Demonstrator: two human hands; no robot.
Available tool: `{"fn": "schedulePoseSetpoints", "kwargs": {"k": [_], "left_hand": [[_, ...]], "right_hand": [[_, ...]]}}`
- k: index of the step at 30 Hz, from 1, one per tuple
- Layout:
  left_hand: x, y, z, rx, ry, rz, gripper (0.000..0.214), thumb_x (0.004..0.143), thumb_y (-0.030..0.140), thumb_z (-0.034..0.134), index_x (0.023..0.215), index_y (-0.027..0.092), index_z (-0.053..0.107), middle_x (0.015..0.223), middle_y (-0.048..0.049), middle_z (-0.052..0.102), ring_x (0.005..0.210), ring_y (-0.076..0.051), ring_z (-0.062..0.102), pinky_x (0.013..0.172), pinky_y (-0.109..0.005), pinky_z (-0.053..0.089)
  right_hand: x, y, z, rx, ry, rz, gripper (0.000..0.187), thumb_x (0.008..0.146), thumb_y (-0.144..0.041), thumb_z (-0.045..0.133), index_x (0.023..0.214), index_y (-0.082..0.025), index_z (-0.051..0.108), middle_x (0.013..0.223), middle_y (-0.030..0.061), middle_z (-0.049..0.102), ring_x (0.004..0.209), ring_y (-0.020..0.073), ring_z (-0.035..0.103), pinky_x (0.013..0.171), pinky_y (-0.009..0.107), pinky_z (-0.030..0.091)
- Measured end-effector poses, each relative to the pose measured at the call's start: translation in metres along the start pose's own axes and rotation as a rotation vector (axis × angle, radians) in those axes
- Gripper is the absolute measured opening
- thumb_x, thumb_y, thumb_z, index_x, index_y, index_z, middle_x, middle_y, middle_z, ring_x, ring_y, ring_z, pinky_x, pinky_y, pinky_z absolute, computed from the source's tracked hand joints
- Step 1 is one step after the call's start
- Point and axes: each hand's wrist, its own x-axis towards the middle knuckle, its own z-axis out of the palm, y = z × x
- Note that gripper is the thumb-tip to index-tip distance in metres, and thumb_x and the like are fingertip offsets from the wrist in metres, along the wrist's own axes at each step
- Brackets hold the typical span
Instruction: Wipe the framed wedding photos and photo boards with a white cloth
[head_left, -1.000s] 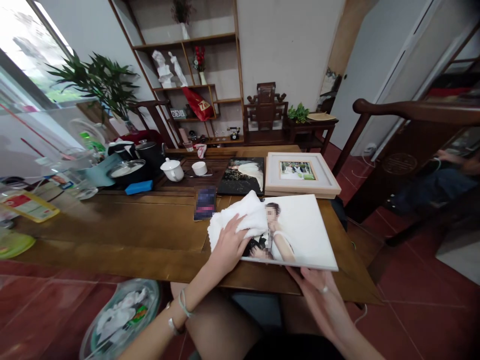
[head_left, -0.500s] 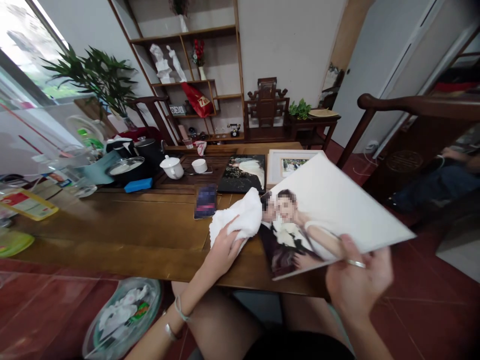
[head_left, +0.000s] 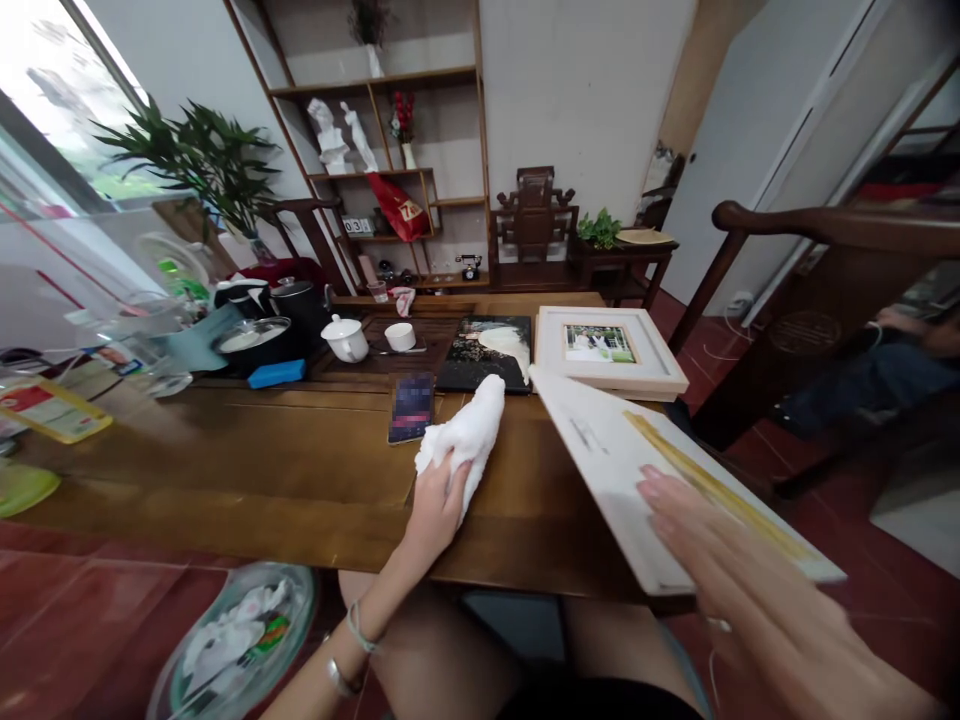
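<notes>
Bunched in my left hand (head_left: 435, 510) is a white towel (head_left: 476, 430), resting over the table's front part. My right hand (head_left: 720, 540) has hold of a photo panel (head_left: 600, 470), its fingers laid along the panel's back and the thumb hidden. That pale back faces up, with a yellowish strip (head_left: 705, 470) running along it; the picture side is out of sight. The panel is tilted and reaches past the table's edge. Beyond the towel lie a phone (head_left: 412, 408) and a dark photo panel (head_left: 487, 353). Beside that is a white-framed picture (head_left: 600, 345).
A lidded white cup (head_left: 345, 339), a small white bowl (head_left: 400, 336) and a blue block (head_left: 277, 374) stand on the wooden table (head_left: 300, 450). Bottles and a black pot crowd the left. Below is a bin (head_left: 300, 610) with litter. A wooden chair (head_left: 817, 220) stands at right.
My right hand has turned the photo panel over, from picture side to back, and the white-framed picture is uncovered. The towel in my left hand has shifted slightly left and bunched narrower.
</notes>
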Motion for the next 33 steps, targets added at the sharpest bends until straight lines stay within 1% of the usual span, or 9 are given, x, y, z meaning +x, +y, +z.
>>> {"fn": "schedulePoseSetpoints", "kwargs": {"k": [2, 5, 8, 11, 14, 18, 23, 28, 33], "left_hand": [[0.0, 0.0, 0.0, 0.008, 0.008, -0.006, 0.033, 0.097, 0.029, 0.037, 0.113, 0.014, 0.061, 0.108, -0.0135, 0.067, 0.107, -0.026, 0.059, 0.094, -0.036, 0.043], [-0.001, 0.0, 0.0, 0.024, 0.039, -0.036, 0.033, 0.097, 0.031, 0.037, 0.106, 0.013, 0.062, 0.099, -0.0129, 0.068, 0.098, -0.025, 0.062, 0.086, -0.034, 0.045], [-0.002, -0.001, 0.0, 0.051, 0.093, -0.1, 0.034, 0.096, 0.032, 0.036, 0.088, 0.013, 0.063, 0.083, -0.01, 0.068, 0.082, -0.023, 0.063, 0.075, -0.031, 0.046], [-0.003, -0.001, -0.001, 0.071, 0.126, -0.136, 0.037, 0.096, 0.034, 0.035, 0.074, 0.015, 0.059, 0.069, -0.0061, 0.063, 0.068, -0.02, 0.06, 0.064, -0.029, 0.044], [-0.003, 0.0, -0.001, 0.072, 0.14, -0.135, 0.039, 0.096, 0.037, 0.035, 0.069, 0.017, 0.055, 0.066, -0.0046, 0.06, 0.064, -0.018, 0.057, 0.06, -0.028, 0.042], [-0.002, 0.003, -0.002, 0.04, 0.135, -0.143, 0.04, 0.097, 0.037, 0.035, 0.066, 0.018, 0.053, 0.061, -0.0027, 0.058, 0.061, -0.017, 0.055, 0.059, -0.028, 0.042], [-0.001, 0.003, -0.002, 0.008, 0.111, -0.156, 0.035, 0.096, 0.033, 0.036, 0.074, 0.016, 0.057, 0.073, -0.006, 0.065, 0.069, -0.019, 0.058, 0.068, -0.03, 0.045], [-0.002, 0.003, -0.002, 0.014, 0.063, -0.158, 0.03, 0.095, 0.029, 0.038, 0.085, 0.014, 0.062, 0.079, -0.0084, 0.067, 0.078, -0.022, 0.062, 0.076, -0.033, 0.047], [-0.001, 0.004, -0.001, -0.003, -0.022, -0.076, 0.029, 0.095, 0.028, 0.039, 0.107, 0.015, 0.061, 0.107, -0.0123, 0.066, 0.103, -0.025, 0.059, 0.091, -0.037, 0.045]], "right_hand": [[0.02, 0.008, 0.002, -0.095, -0.118, -0.166, 0.051, 0.092, -0.009, 0.032, 0.142, -0.013, 0.036, 0.147, 0.0115, 0.038, 0.136, 0.0286, 0.032, 0.109, 0.045, 0.037], [0.025, 0.011, 0.012, -0.182, -0.17, -0.286, 0.048, 0.094, -0.012, 0.031, 0.142, -0.009, 0.035, 0.148, 0.0141, 0.036, 0.138, 0.0331, 0.027, 0.107, 0.048, 0.039], [0.022, 0.008, 0.027, -0.2, -0.183, -0.305, 0.047, 0.095, -0.013, 0.031, 0.141, -0.01, 0.037, 0.146, 0.0156, 0.038, 0.137, 0.0359, 0.027, 0.104, 0.052, 0.041], [0.025, 0.005, 0.043, -0.176, -0.19, -0.301, 0.046, 0.094, -0.012, 0.034, 0.139, -0.012, 0.041, 0.142, 0.016, 0.044, 0.137, 0.0356, 0.028, 0.103, 0.055, 0.041], [0.033, 0.001, 0.058, -0.157, -0.176, -0.3, 0.044, 0.092, -0.009, 0.038, 0.135, -0.014, 0.046, 0.136, 0.0166, 0.052, 0.135, 0.0347, 0.033, 0.102, 0.057, 0.04], [0.041, -0.009, 0.078, -0.252, -0.115, -0.301, 0.039, 0.09, -0.008, 0.04, 0.127, -0.011, 0.052, 0.125, 0.0189, 0.059, 0.128, 0.036, 0.044, 0.098, 0.057, 0.043], [0.046, -0.02, 0.099, -0.373, -0.123, -0.3, 0.036, 0.09, -0.01, 0.04, 0.123, -0.009, 0.055, 0.12, 0.0199, 0.062, 0.116, 0.037, 0.054, 0.092, 0.056, 0.046], [0.049, -0.028, 0.121, -0.409, -0.102, -0.227, 0.036, 0.089, -0.012, 0.043, 0.124, -0.008, 0.054, 0.12, 0.0208, 0.061, 0.114, 0.0378, 0.055, 0.092, 0.056, 0.045], [0.047, -0.036, 0.143, -0.399, -0.079, -0.164, 0.037, 0.089, -0.011, 0.043, 0.123, -0.006, 0.054, 0.119, 0.0231, 0.061, 0.113, 0.0362, 0.056, 0.091, 0.055, 0.045]]}}
